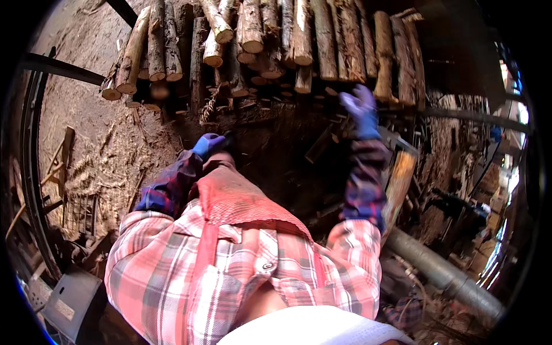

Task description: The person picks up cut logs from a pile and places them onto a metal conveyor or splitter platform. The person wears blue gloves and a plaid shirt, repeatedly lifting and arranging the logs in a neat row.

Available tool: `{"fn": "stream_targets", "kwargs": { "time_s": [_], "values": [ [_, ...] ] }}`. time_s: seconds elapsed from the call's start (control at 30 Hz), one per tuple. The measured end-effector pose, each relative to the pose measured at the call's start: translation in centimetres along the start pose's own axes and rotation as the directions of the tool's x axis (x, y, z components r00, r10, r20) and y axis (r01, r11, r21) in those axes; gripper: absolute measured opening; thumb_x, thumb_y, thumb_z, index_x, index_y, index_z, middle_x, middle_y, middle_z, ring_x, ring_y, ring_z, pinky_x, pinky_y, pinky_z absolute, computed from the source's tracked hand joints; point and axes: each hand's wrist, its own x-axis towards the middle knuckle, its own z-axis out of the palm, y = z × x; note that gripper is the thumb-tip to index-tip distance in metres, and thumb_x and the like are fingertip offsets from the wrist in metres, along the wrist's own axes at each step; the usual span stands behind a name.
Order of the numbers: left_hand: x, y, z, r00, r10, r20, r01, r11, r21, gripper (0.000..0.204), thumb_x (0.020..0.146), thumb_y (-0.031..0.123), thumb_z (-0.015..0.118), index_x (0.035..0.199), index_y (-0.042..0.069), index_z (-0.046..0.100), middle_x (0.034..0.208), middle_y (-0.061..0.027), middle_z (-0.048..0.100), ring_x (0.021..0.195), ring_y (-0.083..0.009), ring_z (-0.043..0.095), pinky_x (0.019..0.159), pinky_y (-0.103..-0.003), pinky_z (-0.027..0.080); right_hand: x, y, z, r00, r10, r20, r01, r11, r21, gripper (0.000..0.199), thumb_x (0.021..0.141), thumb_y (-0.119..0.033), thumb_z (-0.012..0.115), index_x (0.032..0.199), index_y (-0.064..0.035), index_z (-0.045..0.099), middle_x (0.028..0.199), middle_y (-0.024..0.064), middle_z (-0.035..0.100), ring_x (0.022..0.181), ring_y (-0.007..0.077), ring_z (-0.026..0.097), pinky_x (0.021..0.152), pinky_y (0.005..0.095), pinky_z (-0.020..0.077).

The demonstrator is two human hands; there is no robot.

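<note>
Below stacked logs [276, 40], right hand [361, 109] raised, empty

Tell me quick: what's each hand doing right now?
Left hand: gloved, curled; whether its grip holds anything cannot be told.
Right hand: gloved, raised near the logs, blurred; cannot tell.

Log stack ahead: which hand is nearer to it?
Right. The right hand, in a blue glove, is raised just below the cut ends of the log stack. The left hand sits lower, over the dark gap beneath the logs, clearly farther away.
</note>
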Motion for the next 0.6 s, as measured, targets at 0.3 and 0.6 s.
{"fn": "stream_targets", "kwargs": {
  "time_s": [0.3, 0.6],
  "values": [
    [-2.7, -0.5, -6.7, 0.926, -0.294, -0.235, 0.239, 0.942, -0.237, 0.027, 0.085, 0.025, 0.067, 0.097, 0.0, 0.066, 0.085, -0.0038, 0.065, 0.078, -0.0121, 0.057, 0.072, -0.028, 0.047, 18.4, 0.4, 20.9, 0.713, 0.701, 0.001, -0.525, 0.536, -0.661, 0.114, 0.064, -0.046, 0.08, 0.148, -0.0117, 0.011, 0.145, 0.0226, 0.034, 0.13, 0.0379, 0.04, 0.107, 0.0464, 0.0344],
    [5.0, 9.0, -5.7, 0.987, -0.047, -0.151, -0.003, 0.948, -0.318, 0.028, 0.089, 0.027, 0.063, 0.103, 0.003, 0.064, 0.078, 0.0035, 0.057, 0.065, -0.0048, 0.049, 0.056, -0.021, 0.039, 15.3, 3.9, 14.6, 0.732, 0.477, 0.487, -0.541, 0.841, -0.01, 0.082, 0.081, -0.039, 0.068, 0.141, 0.0016, 0.029, 0.129, 0.0248, 0.05, 0.117, 0.0351, 0.053, 0.098, 0.0416, 0.0438]
  ]
}}
